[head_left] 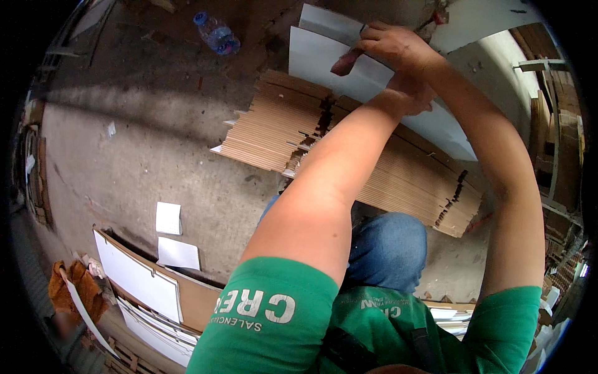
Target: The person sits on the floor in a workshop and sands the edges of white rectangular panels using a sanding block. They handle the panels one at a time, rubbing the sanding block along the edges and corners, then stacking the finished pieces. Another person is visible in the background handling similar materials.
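Head view: right hand (400, 48) half-curled at white boards (311, 57), left hand (411, 92) partly hidden; we cannot tell either's hold.

Hands (400, 48) — left one (412, 93) partly hidden, green shirt (381, 311) — cut off

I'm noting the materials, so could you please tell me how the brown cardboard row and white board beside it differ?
The brown cardboard row shows many packed edges; the white board shows a broad, flat face. The hands appear over the board, while the left forearm crosses over the row. The row lies nearer the person's knee, the board farther off. Both run slantwise across the view.
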A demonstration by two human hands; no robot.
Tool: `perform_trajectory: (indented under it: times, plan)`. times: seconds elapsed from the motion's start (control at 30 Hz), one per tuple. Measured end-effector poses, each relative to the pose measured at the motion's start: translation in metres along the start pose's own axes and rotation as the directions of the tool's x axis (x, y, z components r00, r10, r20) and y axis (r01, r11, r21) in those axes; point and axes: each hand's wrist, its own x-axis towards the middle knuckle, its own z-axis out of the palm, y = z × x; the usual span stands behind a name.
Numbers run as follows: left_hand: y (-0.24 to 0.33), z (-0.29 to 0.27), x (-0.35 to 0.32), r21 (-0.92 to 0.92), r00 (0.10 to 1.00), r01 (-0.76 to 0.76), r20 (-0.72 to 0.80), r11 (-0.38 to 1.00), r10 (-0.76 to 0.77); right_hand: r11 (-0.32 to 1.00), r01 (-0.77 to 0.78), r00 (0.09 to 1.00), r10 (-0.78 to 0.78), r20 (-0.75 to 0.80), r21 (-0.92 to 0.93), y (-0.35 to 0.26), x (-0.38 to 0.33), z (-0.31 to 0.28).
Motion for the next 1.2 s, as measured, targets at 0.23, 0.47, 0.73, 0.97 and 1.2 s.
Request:
perform_trajectory:
  times: [0.23,0.47,0.73,0.97,1.2]
  plan:
    - [0.002,-0.006,0.001,0.05,0.975,-0.039,0.22,0.998,0.027,0.734,-0.272,0.935,0.353,-0.008,0.623,0.034,-0.008,-0.021]
    - [0.005,-0.003,0.001,0.111,0.945,-0.008,0.327,0.994,-0.029,0.314,-0.835,0.538,0.642,0.547,0.452,0.001,0.026,-0.024]
    - [0.002,-0.001,-0.006,-0.193,0.967,-0.028,-0.253,0.981,-0.022,0.572,-0.734,0.642,0.405,0.651,0.367,-0.04,0.061,-0.064]
    - [0.007,-0.014,0.001,0.012,0.951,0.05,0.304,0.999,-0.052,0.602,-0.609,0.79,0.516,0.33,0.517,-0.005,0.044,-0.115]
    - [0.009,-0.013,-0.003,0.082,0.97,-0.017,0.242,0.996,-0.003,0.235,-0.757,0.625,0.533,0.57,0.61,-0.023,0.017,-0.092]
